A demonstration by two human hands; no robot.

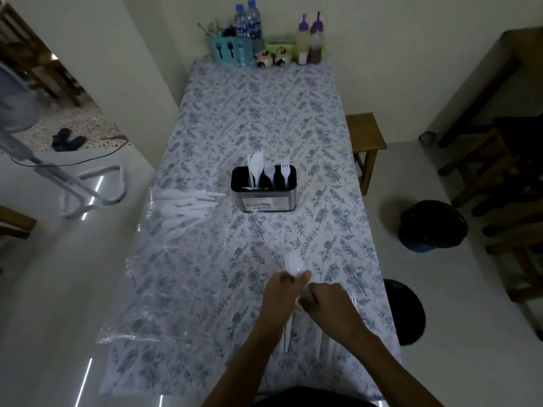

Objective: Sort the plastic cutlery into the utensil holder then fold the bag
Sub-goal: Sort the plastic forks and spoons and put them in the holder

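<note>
A metal utensil holder (266,201) stands mid-table with a knife, a spoon and a fork upright in its compartments. Left of it lies a heap of white plastic cutlery (188,210) on a clear plastic bag (152,277) spread along the left table edge. Near the front edge my left hand (282,298) grips white plastic spoons (294,265), their bowls sticking up above the thumb. My right hand (329,304) is curled close against the left one, fingers at the spoon handles. A few white forks (351,296) and handles lie on the cloth under my hands.
The table has a floral cloth (264,118). At its far end stand a teal cutlery caddy (224,49), two water bottles (248,27) and sauce bottles (310,39). A wooden stool (367,133), a bin (432,224) and a black stool (408,309) are to the right.
</note>
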